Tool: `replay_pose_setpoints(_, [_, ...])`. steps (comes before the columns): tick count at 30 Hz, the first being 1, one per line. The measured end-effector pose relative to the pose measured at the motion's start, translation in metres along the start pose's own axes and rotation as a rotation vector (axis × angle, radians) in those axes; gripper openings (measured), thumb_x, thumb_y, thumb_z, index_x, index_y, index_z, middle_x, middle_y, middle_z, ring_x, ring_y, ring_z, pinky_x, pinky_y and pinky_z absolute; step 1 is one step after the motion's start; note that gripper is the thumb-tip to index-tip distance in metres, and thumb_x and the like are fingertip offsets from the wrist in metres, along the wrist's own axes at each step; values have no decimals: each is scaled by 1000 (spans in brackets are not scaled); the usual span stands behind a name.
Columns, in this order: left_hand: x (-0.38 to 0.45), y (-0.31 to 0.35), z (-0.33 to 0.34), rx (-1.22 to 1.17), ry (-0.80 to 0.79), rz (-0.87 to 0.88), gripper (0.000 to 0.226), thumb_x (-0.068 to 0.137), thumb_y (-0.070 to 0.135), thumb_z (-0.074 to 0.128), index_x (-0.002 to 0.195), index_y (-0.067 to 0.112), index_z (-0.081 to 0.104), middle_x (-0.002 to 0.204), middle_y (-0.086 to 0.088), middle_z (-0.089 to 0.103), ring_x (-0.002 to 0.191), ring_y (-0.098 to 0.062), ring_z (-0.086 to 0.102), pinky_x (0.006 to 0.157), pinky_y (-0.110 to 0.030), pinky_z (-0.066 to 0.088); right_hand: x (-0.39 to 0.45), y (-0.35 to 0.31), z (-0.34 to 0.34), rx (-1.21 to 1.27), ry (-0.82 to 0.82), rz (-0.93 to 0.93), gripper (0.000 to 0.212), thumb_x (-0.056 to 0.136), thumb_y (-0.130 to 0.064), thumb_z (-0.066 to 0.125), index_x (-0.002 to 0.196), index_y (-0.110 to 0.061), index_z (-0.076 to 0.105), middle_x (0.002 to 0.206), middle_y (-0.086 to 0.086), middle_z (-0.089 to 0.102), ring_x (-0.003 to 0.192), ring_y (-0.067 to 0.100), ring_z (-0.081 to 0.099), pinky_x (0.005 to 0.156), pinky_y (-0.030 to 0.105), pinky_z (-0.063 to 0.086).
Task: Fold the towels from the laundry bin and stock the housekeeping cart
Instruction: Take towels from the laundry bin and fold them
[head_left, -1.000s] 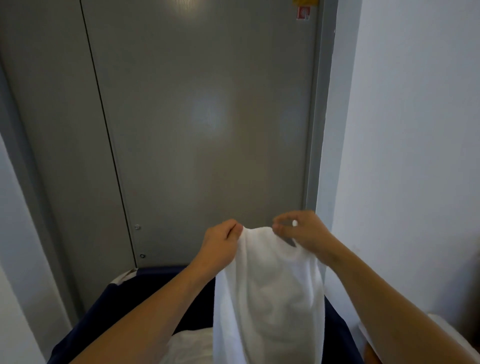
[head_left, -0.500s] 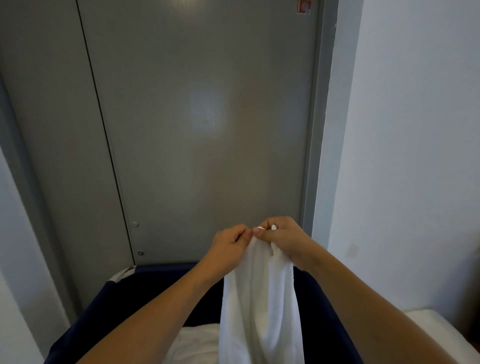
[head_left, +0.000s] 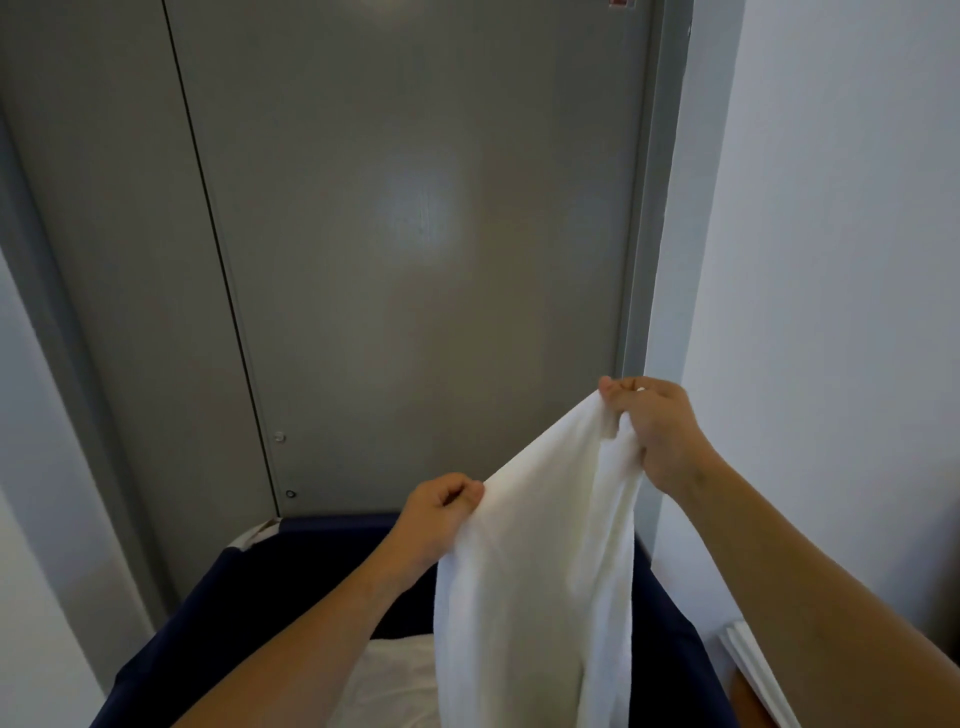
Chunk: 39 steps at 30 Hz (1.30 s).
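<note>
I had the white towel (head_left: 540, 561) up over the navy laundry bin (head_left: 249, 597), w/ both hands on its top edge. My left hand (head_left: 441, 514) pinched one corner, grip tight on the cloth, fingers curled, just above the bin's far rim. My right hand (head_left: 654, 431) pinched the other end of that edge, grip also closed on the towel, higher than the left and further from the bin, near the grey door frame (head_left: 660, 208). So the top edge ran at a slant, up toward the right. The rest of the towel hung down in loose folds btwn my forearms and into the bin. More white linen (head_left: 395, 680) lay inside the bin, under the hanging towel. Grey door (head_left: 415, 234) stood right behind the bin; white wall (head_left: 841, 260) to the bin's right.
</note>
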<state>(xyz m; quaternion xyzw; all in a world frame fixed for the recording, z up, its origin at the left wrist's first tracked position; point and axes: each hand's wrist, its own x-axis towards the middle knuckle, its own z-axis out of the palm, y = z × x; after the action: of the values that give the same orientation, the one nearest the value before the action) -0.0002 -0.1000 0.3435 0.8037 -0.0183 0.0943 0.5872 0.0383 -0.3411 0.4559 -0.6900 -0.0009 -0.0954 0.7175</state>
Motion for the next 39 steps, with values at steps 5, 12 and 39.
replay_pose_setpoints(5, [2, -2, 6, -9, 7, -22, 37, 103, 22, 58, 70, 6, 50, 68, 0, 44, 67, -14, 40, 63, -27, 33, 10, -16, -16, -77, 6, -65, 28, 94, -29, 71, 73, -11, 63, 73, 7, 65, 69, 27, 64, 66, 33, 54])
replay_pose_setpoints(12, [30, 62, -4, 59, 45, 194, 38, 104, 20, 57, 76, -5, 50, 69, -6, 43, 64, -15, 39, 62, -30, 33, -5, 8, 3, -470, -382, -164, 26, 88, -31, 78, 109, -15, 77, 80, 1, 72, 64, 7, 65, 63, 14, 51])
replay_pose_setpoints(39, [18, 12, -21, -66, -15, 34, 30, 102, 17, 59, 73, 10, 59, 69, 0, 50, 65, -10, 43, 57, -21, 34, 11, 8, -9, -86, -154, -38, 40, 98, -34, 64, 71, -5, 60, 69, 15, 61, 70, 31, 61, 73, 39, 56])
